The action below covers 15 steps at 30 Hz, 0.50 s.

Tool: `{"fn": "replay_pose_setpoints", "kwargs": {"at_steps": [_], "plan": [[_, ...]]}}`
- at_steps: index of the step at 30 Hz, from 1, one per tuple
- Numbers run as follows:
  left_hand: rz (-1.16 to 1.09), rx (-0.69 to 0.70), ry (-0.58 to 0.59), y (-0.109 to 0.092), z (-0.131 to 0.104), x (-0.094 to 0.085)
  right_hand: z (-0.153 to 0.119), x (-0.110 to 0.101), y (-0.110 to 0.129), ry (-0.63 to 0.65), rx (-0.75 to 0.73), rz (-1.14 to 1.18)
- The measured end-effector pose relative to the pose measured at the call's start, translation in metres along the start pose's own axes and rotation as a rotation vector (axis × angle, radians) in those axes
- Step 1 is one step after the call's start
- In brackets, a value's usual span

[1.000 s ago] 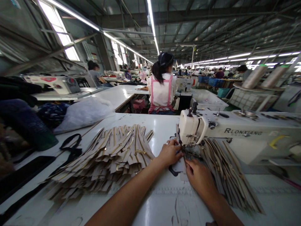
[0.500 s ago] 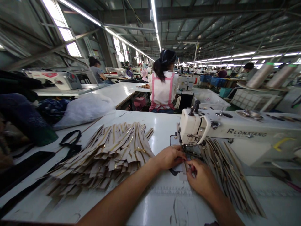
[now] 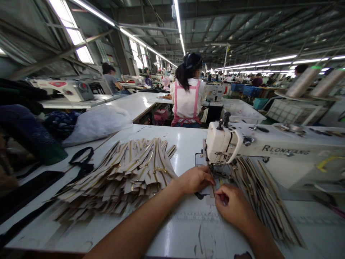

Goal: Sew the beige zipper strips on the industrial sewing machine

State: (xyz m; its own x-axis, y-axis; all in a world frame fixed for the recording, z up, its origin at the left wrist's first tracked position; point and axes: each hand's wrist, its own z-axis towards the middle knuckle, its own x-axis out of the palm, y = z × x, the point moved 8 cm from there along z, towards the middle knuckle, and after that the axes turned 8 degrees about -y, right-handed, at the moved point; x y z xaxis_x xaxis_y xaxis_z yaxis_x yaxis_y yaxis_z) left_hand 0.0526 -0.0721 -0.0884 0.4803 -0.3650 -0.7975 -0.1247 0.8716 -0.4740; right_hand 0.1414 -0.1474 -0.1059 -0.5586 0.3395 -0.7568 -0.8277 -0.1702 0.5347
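My left hand [image 3: 197, 178] is close to the needle area of a white sewing machine [image 3: 223, 142], its bent fingers pressing a beige zipper strip [image 3: 211, 198] onto the machine bed. Lower and to the right, my right hand [image 3: 234, 203] has thumb and forefinger pinched at the same strip's edge. Part of the strip is hidden by my fingers. A large fanned pile of beige zipper strips [image 3: 140, 169] with gold teeth lies left of my left forearm. More zipper strips [image 3: 258, 194] lie right of my right hand, under the machine arm.
A black strap [image 3: 82, 158] and a dark flat object [image 3: 32, 189] lie at the left, near a white plastic bag [image 3: 99, 122]. Ahead, a person in a pink apron [image 3: 187, 100] sits with their back to me. Thread cones [image 3: 303, 82] stand at the right.
My right hand has shifted slightly down and right, opening a small gap from my left fingers. My left hand stays almost where it was beside the needle area.
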Motion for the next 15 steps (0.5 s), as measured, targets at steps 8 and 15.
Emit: {"fn": "replay_pose_setpoints", "kwargs": {"at_steps": [8, 15], "plan": [[-0.071, 0.040, 0.027, -0.008, 0.000, -0.001, 0.000, -0.006, 0.002, -0.028, 0.000, 0.033], [-0.102, 0.025, 0.060, -0.008, 0.001, -0.001, 0.002, -0.020, -0.004, -0.104, -0.009, 0.018]]}}
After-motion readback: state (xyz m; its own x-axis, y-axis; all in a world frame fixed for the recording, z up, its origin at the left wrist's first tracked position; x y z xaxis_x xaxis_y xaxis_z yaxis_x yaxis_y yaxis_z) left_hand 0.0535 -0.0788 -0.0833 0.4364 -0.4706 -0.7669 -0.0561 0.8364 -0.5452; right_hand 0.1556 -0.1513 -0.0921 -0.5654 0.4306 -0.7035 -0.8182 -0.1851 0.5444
